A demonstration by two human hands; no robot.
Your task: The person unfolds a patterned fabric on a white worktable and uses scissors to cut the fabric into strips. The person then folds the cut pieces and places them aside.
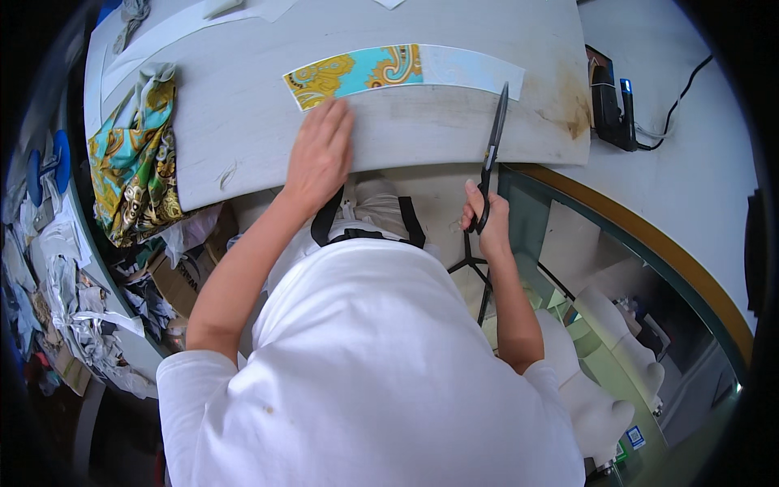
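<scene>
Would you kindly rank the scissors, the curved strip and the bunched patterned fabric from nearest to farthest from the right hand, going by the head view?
1. Scissors: held in the right hand, blades pointing away from the person.
2. Curved strip: on the table, ahead and to the left.
3. Bunched patterned fabric: farthest, at the table's left side.

A pale table (243, 122) with brown stains stands over a light floor (438, 187), a cardboard box (174, 284) by its near left corner, heaped scraps (61, 276) farther left, a brown-edged green frame (645, 227) beyond its near right corner.
</scene>
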